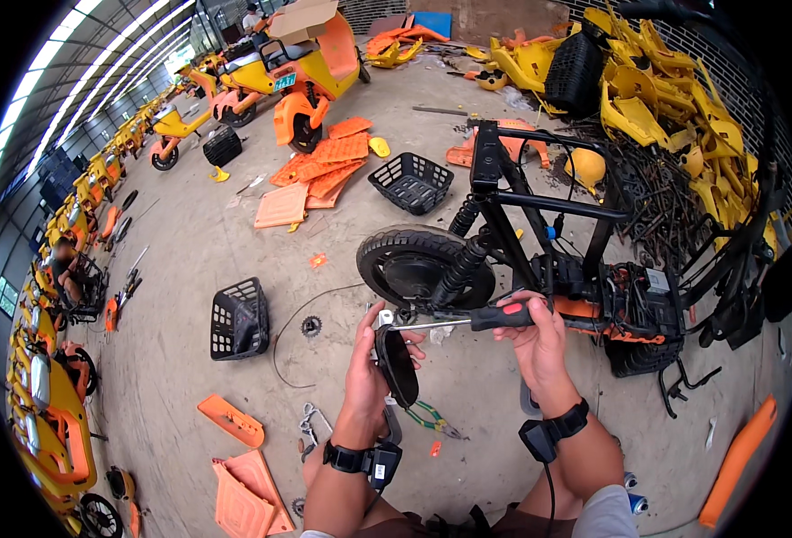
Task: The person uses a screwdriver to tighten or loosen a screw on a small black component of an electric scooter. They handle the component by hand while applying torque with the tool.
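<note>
My left hand point(366, 369) is closed around a black, flat oval part point(399, 366) with a small silvery metal bracket at its top. My right hand point(541, 339) grips a screwdriver point(501, 316) by its black handle with a red patch. The shaft runs level to the left, its tip at the metal bracket by my left fingers. Just beyond my hands is the rear wheel point(409, 269) of a stripped black scooter frame point(523, 215). Green-handled pliers point(433, 417) lie on the floor below the oval part.
Black baskets stand on the floor, one to the left point(240, 320) and one farther off point(411, 183). Orange panels point(324, 166) lie flat beyond. Near left are a sprocket point(311, 326) and a bent cable. Yellow shells point(633, 103) are heaped far right. Scooters line the left, where a person sits.
</note>
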The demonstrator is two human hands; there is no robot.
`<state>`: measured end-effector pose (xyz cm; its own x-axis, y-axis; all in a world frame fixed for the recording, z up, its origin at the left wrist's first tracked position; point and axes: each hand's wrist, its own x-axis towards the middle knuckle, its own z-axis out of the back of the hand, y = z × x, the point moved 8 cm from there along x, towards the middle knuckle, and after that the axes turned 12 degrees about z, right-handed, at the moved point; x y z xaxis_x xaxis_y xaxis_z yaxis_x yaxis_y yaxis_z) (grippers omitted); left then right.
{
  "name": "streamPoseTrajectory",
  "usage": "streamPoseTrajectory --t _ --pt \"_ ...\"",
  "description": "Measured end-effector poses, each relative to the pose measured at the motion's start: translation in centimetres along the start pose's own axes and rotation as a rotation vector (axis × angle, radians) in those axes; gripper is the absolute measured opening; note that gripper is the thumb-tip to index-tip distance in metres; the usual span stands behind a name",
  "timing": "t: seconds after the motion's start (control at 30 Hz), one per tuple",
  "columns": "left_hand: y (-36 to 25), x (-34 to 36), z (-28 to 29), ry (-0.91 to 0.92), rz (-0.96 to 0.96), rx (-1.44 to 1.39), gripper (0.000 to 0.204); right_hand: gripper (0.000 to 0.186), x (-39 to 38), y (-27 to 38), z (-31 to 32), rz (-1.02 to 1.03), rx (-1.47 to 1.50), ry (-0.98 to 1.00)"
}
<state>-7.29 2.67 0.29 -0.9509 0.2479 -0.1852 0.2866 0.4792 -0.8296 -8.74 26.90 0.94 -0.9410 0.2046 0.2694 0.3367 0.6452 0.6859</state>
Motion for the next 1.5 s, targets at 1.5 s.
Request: streamPoseTrajectory --t 1.5 --pt "-0.5 -0.6 0.7 -0.4 -0.147 0.638 0.037 0.033 -0.4 -1.9 2.0 -0.271 -0.208 -0.204"
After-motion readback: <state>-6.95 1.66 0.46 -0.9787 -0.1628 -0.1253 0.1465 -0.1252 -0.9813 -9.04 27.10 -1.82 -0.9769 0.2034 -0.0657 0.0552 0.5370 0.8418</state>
